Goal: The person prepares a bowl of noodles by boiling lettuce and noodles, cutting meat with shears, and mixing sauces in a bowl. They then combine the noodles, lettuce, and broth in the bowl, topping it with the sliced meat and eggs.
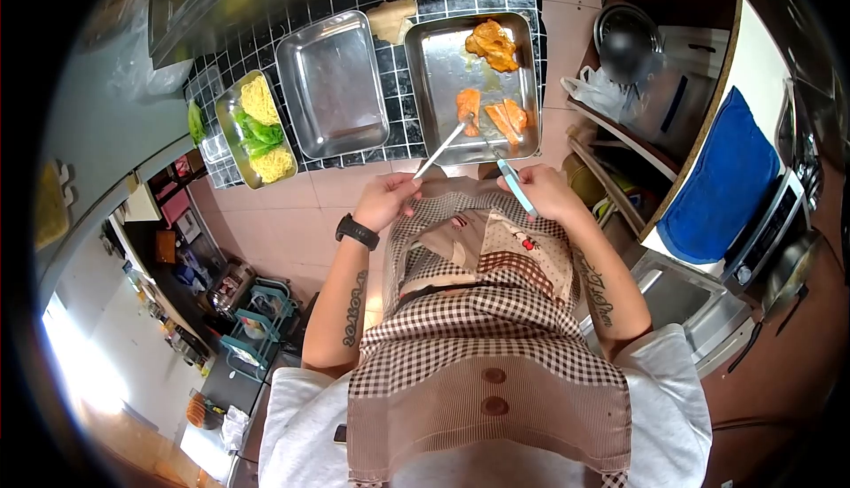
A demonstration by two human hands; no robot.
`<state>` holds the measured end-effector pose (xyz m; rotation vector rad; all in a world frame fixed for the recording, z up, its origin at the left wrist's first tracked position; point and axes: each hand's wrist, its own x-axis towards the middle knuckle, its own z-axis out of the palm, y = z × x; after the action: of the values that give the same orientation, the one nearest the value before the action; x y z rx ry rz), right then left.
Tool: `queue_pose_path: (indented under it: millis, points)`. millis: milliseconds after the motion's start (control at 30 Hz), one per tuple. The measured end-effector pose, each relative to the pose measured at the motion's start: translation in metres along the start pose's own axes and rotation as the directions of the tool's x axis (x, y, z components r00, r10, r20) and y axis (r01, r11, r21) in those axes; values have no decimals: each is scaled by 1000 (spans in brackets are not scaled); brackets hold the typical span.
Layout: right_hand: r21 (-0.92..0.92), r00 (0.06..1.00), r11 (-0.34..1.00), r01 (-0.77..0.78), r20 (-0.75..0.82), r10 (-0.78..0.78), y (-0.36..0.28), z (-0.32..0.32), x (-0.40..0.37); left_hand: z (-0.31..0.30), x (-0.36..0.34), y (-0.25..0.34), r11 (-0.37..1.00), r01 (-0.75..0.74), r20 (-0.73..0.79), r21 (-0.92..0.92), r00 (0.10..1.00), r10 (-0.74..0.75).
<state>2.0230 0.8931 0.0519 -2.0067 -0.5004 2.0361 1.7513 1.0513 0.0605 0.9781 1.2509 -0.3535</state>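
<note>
My left hand (387, 201) is closed around a slim, pale utensil (443, 148). Its tip rests on a piece of orange, marinated-looking meat (467, 104) in the right metal tray (430, 72); the shape of that tip is hard to make out. In my right hand (549, 194) is a knife with a light blue handle (514, 189). The thin blade points into the same tray, close to the cut meat pieces (506, 121). A larger piece of meat (491, 45) lies toward the tray's far side.
Beside the meat tray stands a second metal tray (332, 89). Further left, a smaller tray (232, 138) holds yellow noodles (258, 98) and green leaves (257, 135). All sit on a black tiled counter (403, 125). A shelf with a blue cloth (722, 187) is at my right.
</note>
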Motion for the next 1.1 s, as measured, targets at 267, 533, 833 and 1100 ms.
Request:
queue_pose_path:
  millis: [267, 533, 833, 1100]
  points:
    - [-65, 1000, 998, -9, -28, 7, 4, -11, -4, 2, 0, 40, 887, -98, -149, 451, 972, 184]
    - [-118, 999, 993, -10, -40, 6, 19, -8, 2, -12, 23, 30, 878, -156, -151, 453, 957, 248]
    - [-89, 1000, 996, -21, -21, 19, 18, -12, -1, -16, 30, 41, 902, -71, -107, 425, 986, 128]
    - [26, 1000, 1000, 10, -28, -9, 25, -10, -10, -14, 27, 37, 987, -22, -46, 156, 999, 29]
